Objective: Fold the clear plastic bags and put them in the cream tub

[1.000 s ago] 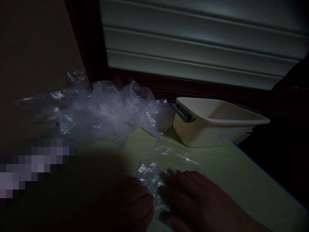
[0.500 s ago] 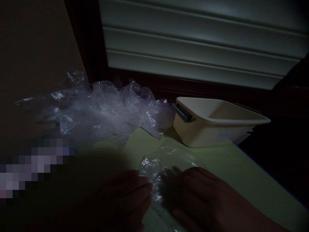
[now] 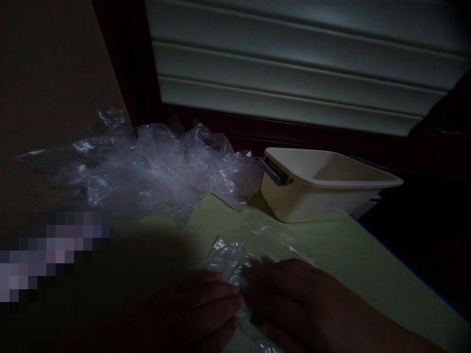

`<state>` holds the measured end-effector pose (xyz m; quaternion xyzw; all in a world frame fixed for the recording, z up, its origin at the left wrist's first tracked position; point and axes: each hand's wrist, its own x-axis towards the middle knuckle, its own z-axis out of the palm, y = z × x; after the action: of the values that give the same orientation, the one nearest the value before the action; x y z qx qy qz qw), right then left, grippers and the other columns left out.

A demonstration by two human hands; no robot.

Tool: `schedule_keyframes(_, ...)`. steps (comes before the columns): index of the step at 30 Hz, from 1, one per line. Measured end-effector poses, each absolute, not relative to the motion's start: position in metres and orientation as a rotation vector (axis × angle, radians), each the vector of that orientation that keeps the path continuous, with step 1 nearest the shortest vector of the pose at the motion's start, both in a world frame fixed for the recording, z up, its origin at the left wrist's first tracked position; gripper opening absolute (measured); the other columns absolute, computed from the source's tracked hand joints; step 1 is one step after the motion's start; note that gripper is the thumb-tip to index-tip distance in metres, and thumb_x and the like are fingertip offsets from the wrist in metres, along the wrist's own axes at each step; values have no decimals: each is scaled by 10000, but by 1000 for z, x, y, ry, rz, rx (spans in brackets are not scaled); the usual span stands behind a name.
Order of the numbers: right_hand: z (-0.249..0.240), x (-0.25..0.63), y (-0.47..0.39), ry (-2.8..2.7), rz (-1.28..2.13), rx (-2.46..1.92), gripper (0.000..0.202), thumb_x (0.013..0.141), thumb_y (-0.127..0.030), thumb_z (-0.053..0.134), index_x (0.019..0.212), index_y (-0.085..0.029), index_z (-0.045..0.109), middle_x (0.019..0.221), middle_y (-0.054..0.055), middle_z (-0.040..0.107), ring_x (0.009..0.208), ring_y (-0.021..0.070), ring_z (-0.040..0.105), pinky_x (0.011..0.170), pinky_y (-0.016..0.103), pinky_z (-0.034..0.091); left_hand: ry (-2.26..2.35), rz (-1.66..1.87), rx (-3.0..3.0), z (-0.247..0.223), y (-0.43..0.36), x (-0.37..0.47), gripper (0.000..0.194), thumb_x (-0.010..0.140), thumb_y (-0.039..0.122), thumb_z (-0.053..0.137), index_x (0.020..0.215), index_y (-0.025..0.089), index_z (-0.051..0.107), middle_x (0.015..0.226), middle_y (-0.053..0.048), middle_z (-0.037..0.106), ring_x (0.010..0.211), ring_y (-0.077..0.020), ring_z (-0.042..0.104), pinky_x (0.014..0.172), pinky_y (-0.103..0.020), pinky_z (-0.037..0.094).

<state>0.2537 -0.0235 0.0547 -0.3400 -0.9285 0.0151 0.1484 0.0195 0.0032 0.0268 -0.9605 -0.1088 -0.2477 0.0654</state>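
Note:
A crinkled clear plastic bag (image 3: pixel 235 255) lies flat on the green tabletop (image 3: pixel 338 245) in the lower middle. My left hand (image 3: pixel 206 309) rests at its left side, fingers stretched toward the right with the tips on the plastic. From the other side my right hand (image 3: pixel 298 304) lies palm down over the bag's right part, its fingers spread and reaching to the left. The fingertips of both hands are close to each other. Dim light and shadow hide the undersides of both hands.
A big heap of clear plastic bags (image 3: pixel 158 166) fills the back left, against the wall. Right of it stands a cream plastic bin (image 3: pixel 305 201) with a dark handle. Behind are pale horizontal slats (image 3: pixel 279 83) in a dark frame. The table's blue edge runs down the right.
My left hand has shifted slightly to the right and down, closer to my right hand. The view has moved a little, so the bin and heap appear slightly further left.

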Motion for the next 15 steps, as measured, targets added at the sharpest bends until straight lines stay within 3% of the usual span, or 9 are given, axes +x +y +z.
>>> schedule_keyframes(4, 71, 264, -27, -2701, 317, -944, 75, 880, -199, 611, 897, -217, 682, 893, 9, 697, 841, 143, 648, 698, 202, 517, -333, -824, -2909, 26, -2, 27, 245, 1006, 196, 349, 1100, 137, 567, 1151, 4, 677, 1201, -110, 495, 1117, -220, 277)
schedule_keyframes(9, 78, 269, -24, -2790, 408, -905, 187, 910, -131, 525, 942, -203, 693, 953, 35, 702, 884, 154, 662, 732, 219, 549, -366, -1073, -2754, 12, -1, 40, 326, 1024, 138, 304, 918, 174, 610, 891, 49, 727, 970, -78, 614, 1069, -162, 310)
schedule_keyframes(15, 76, 269, -28, -2791, 358, -894, 215, 931, -168, 516, 1092, -206, 652, 1018, 50, 681, 968, 165, 632, 846, 255, 518, -310, -739, -2899, 7, 1, 27, 127, 946, 200, 528, 1030, 183, 621, 1069, 35, 701, 1089, -111, 578, 1015, -154, 395)
